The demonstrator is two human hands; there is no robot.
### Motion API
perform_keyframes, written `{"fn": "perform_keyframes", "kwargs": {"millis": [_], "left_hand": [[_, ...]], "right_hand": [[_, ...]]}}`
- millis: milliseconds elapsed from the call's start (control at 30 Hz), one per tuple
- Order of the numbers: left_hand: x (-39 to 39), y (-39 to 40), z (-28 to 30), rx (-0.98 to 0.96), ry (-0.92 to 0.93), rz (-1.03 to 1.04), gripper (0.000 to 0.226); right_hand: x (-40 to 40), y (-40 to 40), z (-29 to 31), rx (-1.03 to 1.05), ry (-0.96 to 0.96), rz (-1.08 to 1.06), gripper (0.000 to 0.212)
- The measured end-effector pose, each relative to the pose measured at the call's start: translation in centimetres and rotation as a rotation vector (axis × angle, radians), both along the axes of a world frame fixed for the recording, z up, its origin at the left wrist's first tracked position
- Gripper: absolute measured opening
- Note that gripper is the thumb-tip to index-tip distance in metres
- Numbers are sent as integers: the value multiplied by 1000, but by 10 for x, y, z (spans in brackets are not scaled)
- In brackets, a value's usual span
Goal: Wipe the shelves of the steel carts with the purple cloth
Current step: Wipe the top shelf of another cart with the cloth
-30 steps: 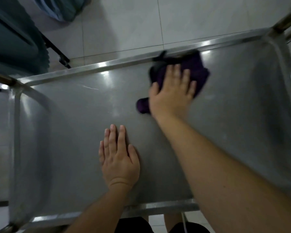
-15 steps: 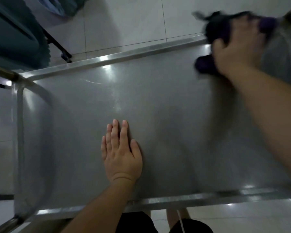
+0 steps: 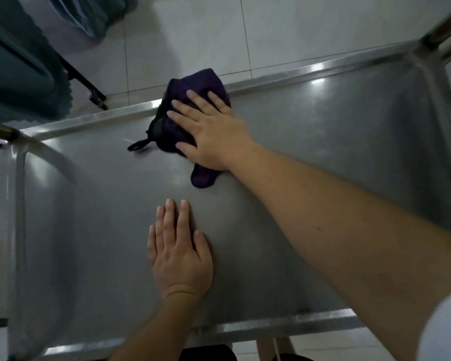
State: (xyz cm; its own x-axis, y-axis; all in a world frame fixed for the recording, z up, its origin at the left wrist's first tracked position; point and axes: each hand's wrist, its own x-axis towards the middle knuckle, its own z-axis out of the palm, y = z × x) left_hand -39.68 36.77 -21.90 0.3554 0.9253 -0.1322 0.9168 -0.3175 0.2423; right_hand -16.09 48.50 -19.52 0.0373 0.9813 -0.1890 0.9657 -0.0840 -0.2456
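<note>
Shelf inspection: I saw my right hand pressing flat, fingers straight, on the purple cloth at 12 o'clock; left hand lay flat at 6 o'clock, holding nothing.

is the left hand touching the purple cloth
Apart. The head view shows the left hand flat on the steel shelf, with bare metal between its fingertips and the cloth under the right hand.

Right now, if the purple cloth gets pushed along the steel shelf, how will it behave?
Likely floppy: the bunched purple cloth folds under the flat right hand. Probably slides easily on the smooth steel cart shelf. Its black hanging loop may trail or snag.
</note>
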Motion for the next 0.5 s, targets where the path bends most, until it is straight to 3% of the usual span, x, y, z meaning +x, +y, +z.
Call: {"fn": "perform_keyframes", "kwargs": {"millis": [100,267,367,500], "left_hand": [[0,1,-1,14,-9,0,67],[1,2,0,2,-3,-7,67],[2,1,5,-16,-2,-11,67],[4,1,10,-30,2,-10,69]], "right_hand": [[35,-8,-2,22,-13,2,75],[159,-74,3,106,-54,-498,73],[226,-138,7,33,-79,-754,76],[237,-193,9,-38,-70,-764,83]]}}
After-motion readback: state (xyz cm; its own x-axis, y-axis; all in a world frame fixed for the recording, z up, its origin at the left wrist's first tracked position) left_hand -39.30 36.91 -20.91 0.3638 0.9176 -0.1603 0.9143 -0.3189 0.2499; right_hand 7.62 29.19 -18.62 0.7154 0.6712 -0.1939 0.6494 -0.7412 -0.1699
